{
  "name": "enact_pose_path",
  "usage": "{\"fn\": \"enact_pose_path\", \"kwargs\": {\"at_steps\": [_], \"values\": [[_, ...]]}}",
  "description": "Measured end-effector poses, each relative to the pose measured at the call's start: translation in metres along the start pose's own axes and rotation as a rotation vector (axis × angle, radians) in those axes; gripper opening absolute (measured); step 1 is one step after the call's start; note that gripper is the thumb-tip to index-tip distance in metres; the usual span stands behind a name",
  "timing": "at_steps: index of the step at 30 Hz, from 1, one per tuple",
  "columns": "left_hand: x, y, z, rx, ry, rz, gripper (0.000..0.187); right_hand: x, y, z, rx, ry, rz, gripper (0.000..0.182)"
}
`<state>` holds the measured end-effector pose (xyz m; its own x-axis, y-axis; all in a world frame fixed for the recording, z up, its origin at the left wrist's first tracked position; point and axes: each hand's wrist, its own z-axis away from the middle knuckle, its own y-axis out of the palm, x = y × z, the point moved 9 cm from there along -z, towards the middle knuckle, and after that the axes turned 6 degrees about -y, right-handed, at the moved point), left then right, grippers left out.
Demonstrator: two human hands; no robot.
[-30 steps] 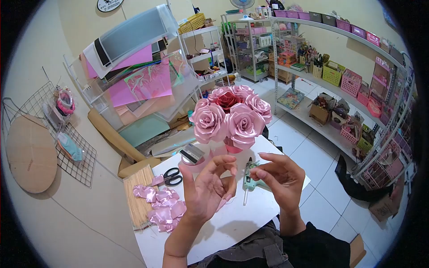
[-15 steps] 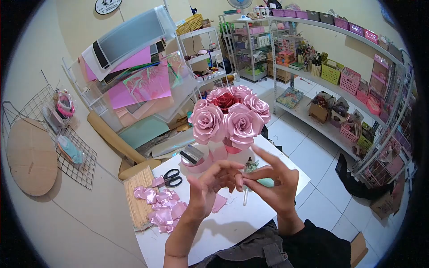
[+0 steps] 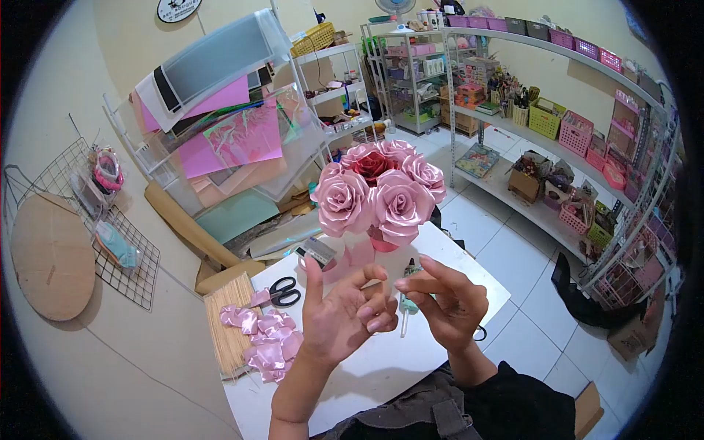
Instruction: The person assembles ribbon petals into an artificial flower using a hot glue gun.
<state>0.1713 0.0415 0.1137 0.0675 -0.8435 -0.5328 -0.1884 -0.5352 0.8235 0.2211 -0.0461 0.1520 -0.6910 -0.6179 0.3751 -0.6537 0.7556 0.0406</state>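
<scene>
My left hand (image 3: pixel 346 312) is raised over the table, palm up and open, its fingers loosely bent, with nothing seen in it. Close beside it, my right hand (image 3: pixel 446 306) has thumb and fingertips pinched together; anything between them is too small to make out. Partly behind the right hand lies a mint-green glue gun (image 3: pixel 411 305). Just beyond both hands stand pink satin roses (image 3: pixel 400 205) around one red rose (image 3: pixel 374 167), in a pink pot (image 3: pixel 383 242). Cut pink satin ribbon pieces (image 3: pixel 273 339) are heaped to the left.
Black-handled scissors (image 3: pixel 284 291) and a bundle of thin wooden sticks (image 3: pixel 226 323) lie on the white table (image 3: pixel 352 396). A pink ribbon roll (image 3: pixel 339 268) has a small box (image 3: pixel 317 253) on top. A black loop (image 3: pixel 480 334) shows at the right edge. Metal shelves (image 3: pixel 506 172) stand right.
My hands have come apart from touching at the fingertips. The left has opened and turned palm up; the right keeps its pinch. More of the glue gun shows.
</scene>
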Motion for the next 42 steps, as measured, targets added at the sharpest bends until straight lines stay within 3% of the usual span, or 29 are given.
{"fn": "enact_pose_path", "kwargs": {"at_steps": [8,16,19,21,26,39,42], "values": [[-0.006,0.002,0.002,0.004,0.052,0.118,0.073,0.013,0.012,0.002,0.172,-0.091,-0.021,0.055],[0.008,0.0,0.003,0.004,-0.059,0.406,0.068,0.021,0.017,-0.003,0.182,-0.164,0.099,0.049],[0.014,-0.001,0.002,-0.106,-0.083,0.272,0.066,0.014,0.011,-0.003,0.141,-0.115,-0.099,0.049],[0.015,-0.003,0.002,-0.093,-0.089,0.268,0.065,-0.01,0.008,0.002,0.034,0.194,-0.431,0.047],[0.012,-0.004,0.002,-0.112,-0.074,0.276,0.063,-0.008,-0.005,0.0,-0.037,0.126,-0.116,0.047],[-0.01,-0.002,0.005,-0.02,0.018,0.318,0.058,-0.007,-0.031,0.005,-0.21,0.17,-0.209,0.037],[-0.022,-0.002,0.009,0.008,0.081,0.313,0.058,-0.011,-0.019,0.004,-0.124,0.26,-0.198,0.036]]}}
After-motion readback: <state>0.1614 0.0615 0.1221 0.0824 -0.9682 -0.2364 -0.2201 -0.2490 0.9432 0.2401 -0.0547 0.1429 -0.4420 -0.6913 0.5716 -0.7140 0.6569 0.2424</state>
